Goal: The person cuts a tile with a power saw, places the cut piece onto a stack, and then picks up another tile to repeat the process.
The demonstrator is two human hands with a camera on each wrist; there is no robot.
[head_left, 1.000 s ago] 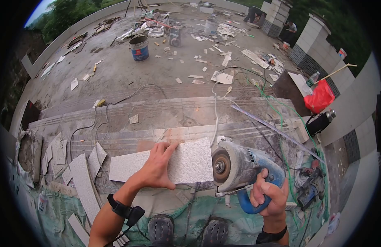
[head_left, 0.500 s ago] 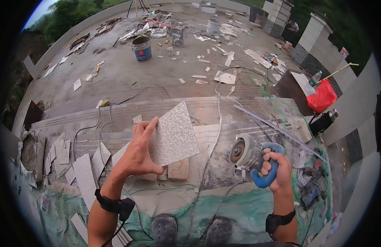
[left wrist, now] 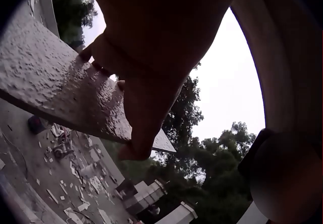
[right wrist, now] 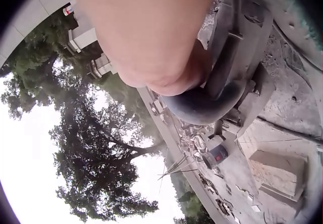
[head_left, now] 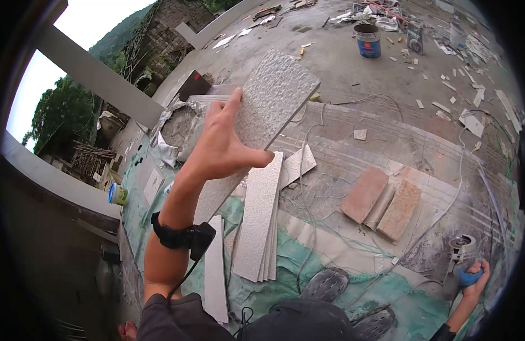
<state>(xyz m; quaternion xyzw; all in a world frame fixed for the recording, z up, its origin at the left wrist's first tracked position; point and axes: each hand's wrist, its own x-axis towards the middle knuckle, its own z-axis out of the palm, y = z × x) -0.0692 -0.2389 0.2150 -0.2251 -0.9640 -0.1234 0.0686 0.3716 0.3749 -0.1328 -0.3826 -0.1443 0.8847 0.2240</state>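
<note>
My left hand (head_left: 224, 139) grips a long, rough-faced pale stone tile (head_left: 279, 85) by its edges, thumb on one side and fingers on the other. The tile is raised and tilted at the left, above a stack of narrow tiles (head_left: 255, 221). From below, the left wrist view shows the textured face of the tile (left wrist: 45, 68) crossed by the hand's shadow. Far to the right, my right hand (head_left: 476, 279) holds a dusty power saw (head_left: 462, 245) by its blue loop handle (right wrist: 202, 107). The saw is low, close to the dusty step.
Reddish bricks (head_left: 364, 193) lie on the step between the hands. Cables (head_left: 444, 210) run across the steps, and green netting (head_left: 285, 250) covers the ground around my shoes. A paint bucket (head_left: 367, 42) stands farther back amid scattered tile scraps. A low wall (head_left: 63, 176) borders the left.
The tile lay flat with the saw at its end; my left hand has lifted it, tilted it and carried it left. The saw has drawn back from it. The head view has turned left.
</note>
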